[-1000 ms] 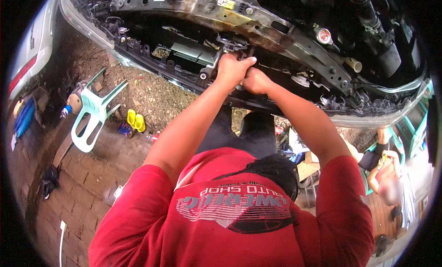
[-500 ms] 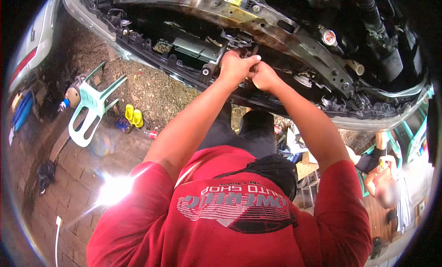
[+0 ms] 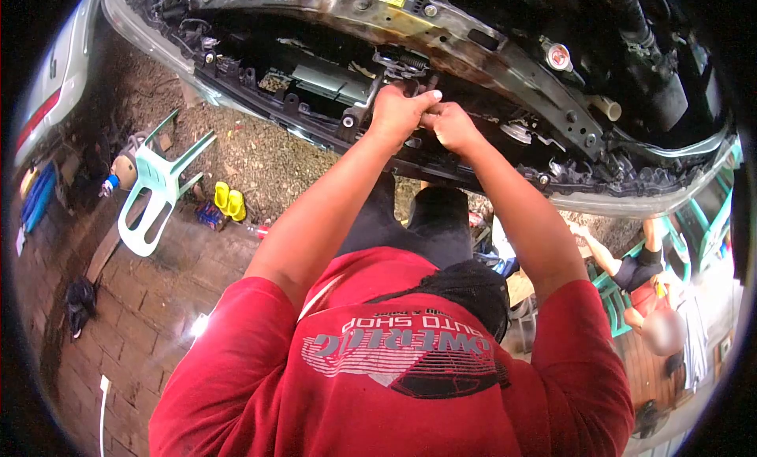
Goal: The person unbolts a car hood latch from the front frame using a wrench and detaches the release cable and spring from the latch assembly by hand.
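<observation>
The left hand (image 3: 397, 112) is curled, its thumb toward the right hand (image 3: 452, 128), which is bent inward just beside it. How tightly they close, and on what, I cannot tell; the fingertips are hidden. The latch with spring (image 3: 398, 60) lies just beyond, near the far crossbar (image 3: 445, 35). A slipping grip could knock knuckles on the metal bracket (image 3: 369, 98).

Downward view from the head
</observation>
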A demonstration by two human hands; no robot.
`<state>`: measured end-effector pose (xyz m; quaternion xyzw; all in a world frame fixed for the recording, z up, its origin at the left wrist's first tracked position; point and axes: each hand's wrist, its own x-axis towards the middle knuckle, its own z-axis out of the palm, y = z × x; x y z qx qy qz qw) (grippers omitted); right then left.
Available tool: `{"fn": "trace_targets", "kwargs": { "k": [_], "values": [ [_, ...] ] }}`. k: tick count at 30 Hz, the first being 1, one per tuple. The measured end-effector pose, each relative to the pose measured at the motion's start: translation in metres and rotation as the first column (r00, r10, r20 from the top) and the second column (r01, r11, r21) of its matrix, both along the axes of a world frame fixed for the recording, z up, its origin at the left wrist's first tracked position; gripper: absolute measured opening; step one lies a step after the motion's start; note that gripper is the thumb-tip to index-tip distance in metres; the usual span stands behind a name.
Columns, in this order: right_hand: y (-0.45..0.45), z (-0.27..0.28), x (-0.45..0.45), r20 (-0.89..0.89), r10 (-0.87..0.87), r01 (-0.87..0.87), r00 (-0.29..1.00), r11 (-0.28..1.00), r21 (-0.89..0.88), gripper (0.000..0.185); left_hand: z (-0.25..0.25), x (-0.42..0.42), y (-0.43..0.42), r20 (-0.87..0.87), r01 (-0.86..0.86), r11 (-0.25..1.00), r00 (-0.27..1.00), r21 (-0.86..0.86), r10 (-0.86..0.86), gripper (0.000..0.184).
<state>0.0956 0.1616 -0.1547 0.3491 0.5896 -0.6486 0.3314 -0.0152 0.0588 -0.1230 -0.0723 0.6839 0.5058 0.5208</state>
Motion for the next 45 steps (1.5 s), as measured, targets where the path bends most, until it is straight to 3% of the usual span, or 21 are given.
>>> {"fn": "trace_targets", "kwargs": {
  "k": [3, 5, 9, 11, 15, 17, 20, 24, 27, 29, 30, 32, 33, 34, 36, 38, 39, 40, 42, 43, 45],
  "values": [
    [-0.005, 0.002, 0.007, -0.045, -0.112, 0.113, 0.993, 0.994, 0.014, 0.034, -0.002, 0.001, 0.000, -0.119, 0.024, 1.000, 0.993, -0.014, -0.026, 0.029],
    [-0.008, -0.002, 0.011, -0.136, -0.376, 0.343, 0.917, 0.914, -0.215, 0.038, 0.006, -0.003, 0.000, -0.034, 0.057, 0.997, 0.998, -0.059, -0.059, 0.030],
    [-0.006, -0.011, 0.010, -0.089, -0.308, 0.292, 0.947, 0.944, -0.156, 0.038, -0.003, -0.002, -0.002, 0.039, 0.041, 0.998, 0.998, -0.048, -0.040, 0.029],
    [-0.004, -0.013, 0.009, -0.040, -0.094, 0.098, 0.995, 0.991, 0.091, 0.034, -0.005, 0.001, -0.001, -0.112, 0.105, 0.994, 0.988, -0.032, -0.108, 0.029],
    [-0.009, -0.012, 0.010, -0.105, -0.216, 0.215, 0.971, 0.976, -0.023, 0.030, 0.006, -0.003, 0.004, -0.113, 0.067, 0.995, 0.991, -0.078, -0.076, 0.030],
    [-0.006, -0.012, 0.014, -0.154, -0.327, 0.294, 0.932, 0.934, -0.203, 0.029, 0.009, -0.006, 0.003, 0.009, 0.081, 0.994, 0.997, -0.080, -0.080, 0.031],
    [-0.005, -0.005, 0.014, -0.089, -0.325, 0.311, 0.942, 0.940, -0.141, 0.022, 0.004, -0.005, 0.003, -0.065, 0.111, 0.984, 0.991, -0.136, -0.121, 0.030],
    [-0.009, -0.014, 0.016, -0.090, -0.291, 0.282, 0.953, 0.955, -0.094, 0.023, 0.008, -0.005, 0.004, 0.007, 0.062, 0.995, 0.998, -0.083, -0.062, 0.034],
    [-0.010, -0.013, 0.018, -0.078, -0.295, 0.294, 0.952, 0.955, -0.023, 0.030, 0.015, -0.004, 0.004, -0.114, 0.031, 0.995, 0.993, -0.099, -0.043, 0.034],
    [-0.013, -0.005, 0.018, -0.060, -0.470, 0.461, 0.881, 0.879, -0.122, 0.031, 0.016, 0.001, -0.004, -0.365, 0.224, 0.903, 0.858, -0.366, -0.360, 0.038],
    [-0.011, 0.004, 0.014, -0.059, -0.469, 0.460, 0.881, 0.879, -0.122, 0.031, 0.026, 0.006, -0.006, -0.364, 0.223, 0.903, 0.859, -0.366, -0.360, 0.038],
    [-0.007, 0.022, 0.008, 0.005, -0.500, 0.495, 0.866, 0.857, -0.144, 0.033, 0.056, 0.017, -0.012, -0.708, 0.279, 0.827, 0.427, -0.488, -0.562, 0.046],
    [-0.007, 0.019, 0.010, 0.006, -0.500, 0.495, 0.866, 0.856, -0.146, 0.033, 0.064, 0.016, -0.015, -0.781, 0.337, 0.851, 0.359, -0.402, -0.511, 0.048],
    [-0.006, 0.014, 0.008, -0.029, -0.422, 0.418, 0.906, 0.904, -0.088, 0.034, 0.068, 0.015, -0.012, -0.781, 0.336, 0.851, 0.358, -0.404, -0.512, 0.048],
    [-0.008, 0.000, 0.008, -0.058, -0.340, 0.339, 0.939, 0.940, -0.027, 0.035, 0.073, 0.014, -0.004, -0.658, 0.478, 0.704, 0.297, -0.525, -0.692, 0.049],
    [-0.010, -0.025, 0.010, -0.217, -0.029, 0.084, 0.976, 0.966, 0.245, 0.034, 0.062, 0.012, 0.008, -0.604, 0.493, 0.644, 0.264, -0.586, -0.752, 0.052],
    [-0.006, -0.032, 0.006, -0.296, 0.256, -0.145, 0.920, 0.926, 0.350, 0.033, 0.059, 0.010, 0.011, -0.581, 0.490, 0.599, 0.210, -0.633, -0.786, 0.052],
    [-0.008, -0.035, 0.009, -0.295, 0.255, -0.145, 0.921, 0.926, 0.348, 0.033, 0.056, 0.010, 0.013, -0.553, 0.485, 0.551, 0.156, -0.680, -0.819, 0.053],
    [-0.013, -0.033, 0.013, -0.474, -0.099, 0.200, 0.875, 0.965, 0.168, 0.032, 0.053, 0.012, 0.016, -0.538, 0.484, 0.536, 0.150, -0.692, -0.829, 0.052],
    [-0.014, -0.028, 0.012, -0.473, -0.103, 0.202, 0.875, 0.966, 0.163, 0.032, 0.054, 0.011, 0.017, -0.528, 0.478, 0.525, 0.141, -0.704, -0.837, 0.051],
    [-0.015, -0.019, 0.011, -0.333, -0.344, 0.347, 0.878, 0.936, -0.053, 0.030, 0.053, 0.009, 0.018, -0.519, 0.478, 0.518, 0.144, -0.709, -0.843, 0.049]
  ]
}}
